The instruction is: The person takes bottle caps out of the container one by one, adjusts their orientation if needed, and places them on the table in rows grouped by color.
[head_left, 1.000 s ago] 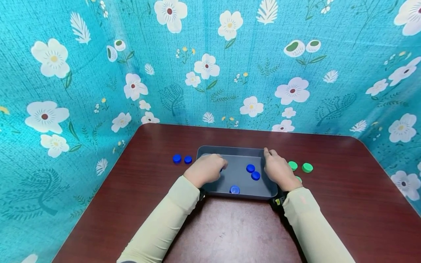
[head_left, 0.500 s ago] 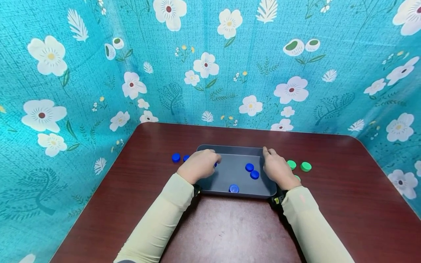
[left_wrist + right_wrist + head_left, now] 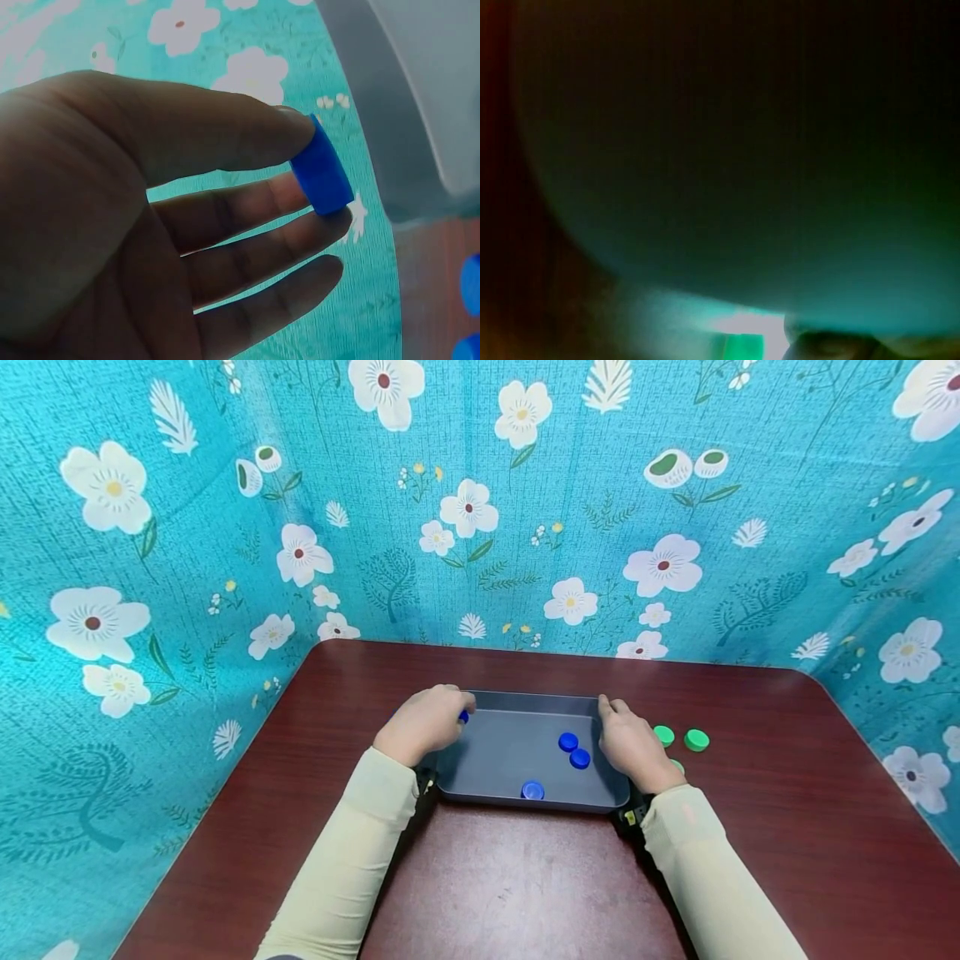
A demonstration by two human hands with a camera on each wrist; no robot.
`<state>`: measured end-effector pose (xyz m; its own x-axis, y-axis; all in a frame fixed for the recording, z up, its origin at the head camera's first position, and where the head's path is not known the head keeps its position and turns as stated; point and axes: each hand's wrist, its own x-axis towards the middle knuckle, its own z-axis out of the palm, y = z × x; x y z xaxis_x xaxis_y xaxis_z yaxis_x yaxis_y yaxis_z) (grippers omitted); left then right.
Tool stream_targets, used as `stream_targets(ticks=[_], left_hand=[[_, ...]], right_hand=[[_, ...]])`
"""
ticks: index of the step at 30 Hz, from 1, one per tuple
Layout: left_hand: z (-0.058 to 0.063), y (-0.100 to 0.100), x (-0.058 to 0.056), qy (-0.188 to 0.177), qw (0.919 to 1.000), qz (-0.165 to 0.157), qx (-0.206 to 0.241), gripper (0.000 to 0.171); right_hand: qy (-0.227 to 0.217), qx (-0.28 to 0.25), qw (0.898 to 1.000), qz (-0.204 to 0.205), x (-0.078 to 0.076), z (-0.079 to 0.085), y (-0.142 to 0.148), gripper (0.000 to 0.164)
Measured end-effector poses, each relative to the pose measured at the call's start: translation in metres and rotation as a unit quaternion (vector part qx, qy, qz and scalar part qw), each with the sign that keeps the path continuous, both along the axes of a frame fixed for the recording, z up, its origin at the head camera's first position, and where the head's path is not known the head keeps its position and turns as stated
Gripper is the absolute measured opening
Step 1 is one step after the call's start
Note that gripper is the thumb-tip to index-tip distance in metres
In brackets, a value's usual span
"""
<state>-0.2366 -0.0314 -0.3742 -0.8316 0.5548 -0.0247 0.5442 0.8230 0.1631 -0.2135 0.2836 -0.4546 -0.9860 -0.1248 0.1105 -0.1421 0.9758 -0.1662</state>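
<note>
My left hand (image 3: pixel 427 722) is over the left end of a grey rectangular tray (image 3: pixel 517 703). It pinches a blue bottle cap (image 3: pixel 322 169) between thumb and fingertips, the cap standing on edge in the left wrist view. The lower fingers stretch out below the cap. At the tray's right wall, my right hand (image 3: pixel 633 747) grips the rim, index finger reaching toward the far corner. Inside the tray lie two blue caps (image 3: pixel 573 750) side by side, and another blue cap (image 3: pixel 532 790) is by the near wall. The right wrist view is mostly dark.
Several green caps (image 3: pixel 696 741) lie on the dark red-brown table (image 3: pixel 780 793) just right of the tray. In the left wrist view, blue caps (image 3: pixel 472 285) show on the table beyond the tray's left side. A turquoise flowered curtain (image 3: pixel 450 593) hangs behind the table.
My left hand has lifted the blue cap and moved it left and away from me, from inside the tray to over its left edge. My right hand stays at the tray's right wall.
</note>
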Motion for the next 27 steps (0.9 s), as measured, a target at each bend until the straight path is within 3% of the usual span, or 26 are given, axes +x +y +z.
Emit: stream_targets(ticks=[12,27], left_hand=[[0.006,-0.032,-0.012,-0.029,0.9968,0.056,0.049,0.026],[0.008,-0.066,-0.022,-0.071,0.9891,0.111,0.066,0.028]], right_hand=[[-0.002,0.000,1.000,-0.004,0.000,0.001,0.000,0.059],[-0.010,-0.003,1.000,-0.012,0.000,0.001,-0.001,0.061]])
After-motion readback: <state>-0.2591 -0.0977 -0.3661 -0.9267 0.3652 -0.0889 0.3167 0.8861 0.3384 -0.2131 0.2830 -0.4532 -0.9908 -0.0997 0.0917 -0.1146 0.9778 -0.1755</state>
